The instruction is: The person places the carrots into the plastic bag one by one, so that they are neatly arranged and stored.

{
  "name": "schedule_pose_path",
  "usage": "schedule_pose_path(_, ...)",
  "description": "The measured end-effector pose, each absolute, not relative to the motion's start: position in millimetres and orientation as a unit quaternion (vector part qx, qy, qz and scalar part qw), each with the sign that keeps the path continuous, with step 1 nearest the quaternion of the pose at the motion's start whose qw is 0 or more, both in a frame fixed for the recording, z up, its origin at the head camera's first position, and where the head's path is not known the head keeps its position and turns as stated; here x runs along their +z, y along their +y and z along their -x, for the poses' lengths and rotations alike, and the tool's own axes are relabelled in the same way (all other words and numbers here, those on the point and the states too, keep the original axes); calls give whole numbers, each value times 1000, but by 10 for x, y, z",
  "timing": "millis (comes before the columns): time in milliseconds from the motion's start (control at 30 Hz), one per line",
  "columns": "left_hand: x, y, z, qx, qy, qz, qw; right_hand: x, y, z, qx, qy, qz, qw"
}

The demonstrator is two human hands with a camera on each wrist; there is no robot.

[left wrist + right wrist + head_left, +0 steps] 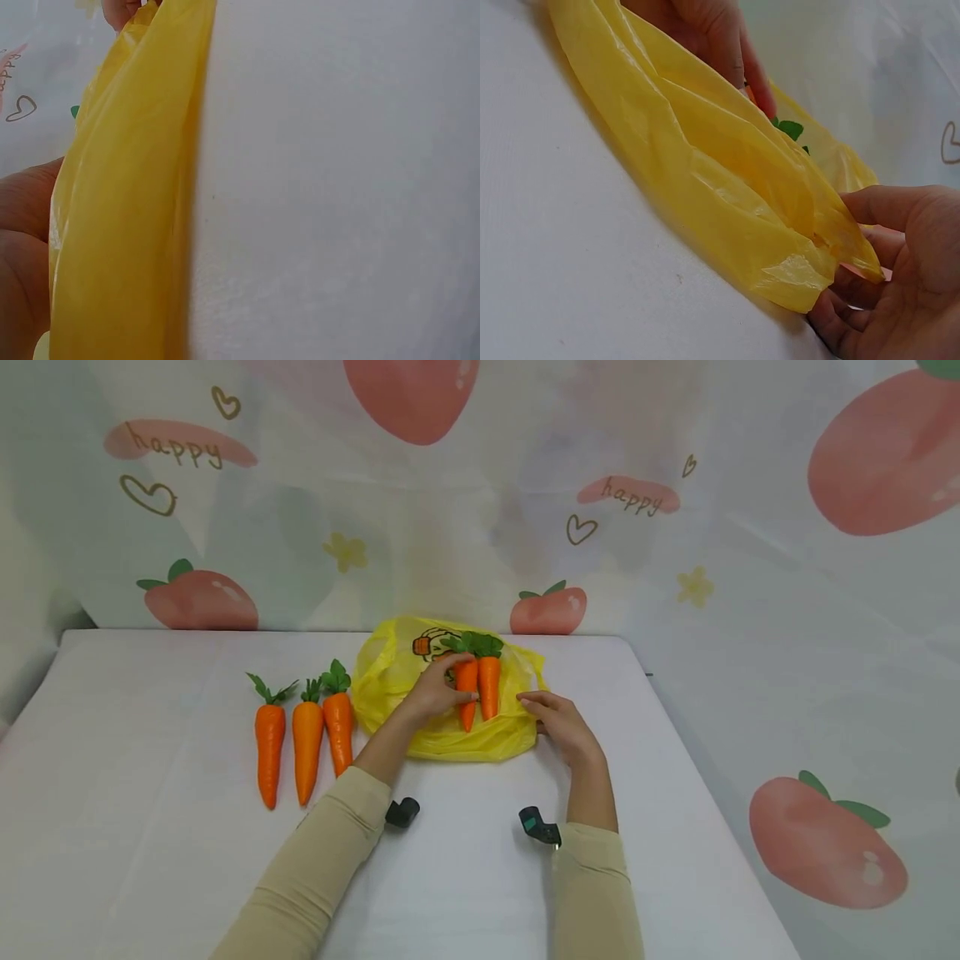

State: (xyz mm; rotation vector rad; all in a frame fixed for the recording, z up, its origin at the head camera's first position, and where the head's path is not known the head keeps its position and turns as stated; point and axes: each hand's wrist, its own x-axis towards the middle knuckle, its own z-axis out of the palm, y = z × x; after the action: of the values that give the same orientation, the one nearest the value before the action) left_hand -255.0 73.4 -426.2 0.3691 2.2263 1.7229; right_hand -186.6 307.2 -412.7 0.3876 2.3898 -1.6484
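A yellow plastic bag (386, 693) lies with its opening spread, and two orange carrots with green leafy tops sit at it side by side. The left hand (433, 690) holds the left carrot (468, 717) between thumb and fingers; the other carrot (490, 683) lies just to its right. At the bag's right edge, the right hand (562, 725) pinches the plastic, as the right wrist view shows with the bag's rim (832, 247) between thumb and fingers. The bag hides most of the left hand (26, 251) in the left wrist view.
Three more carrots stand in a row left of the bag: one at the far left (270, 752), a middle one (307, 747) and one beside the bag (339, 727). All lie on a white-covered table (150, 843). A printed cloth backdrop (465, 543) rises behind.
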Motion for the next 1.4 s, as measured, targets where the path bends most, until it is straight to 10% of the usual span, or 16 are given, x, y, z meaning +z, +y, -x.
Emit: schedule_pose_path(1400,-4346,785,2534,559,800,-155,155,-4095,3028,1868,-555,813,-141,110)
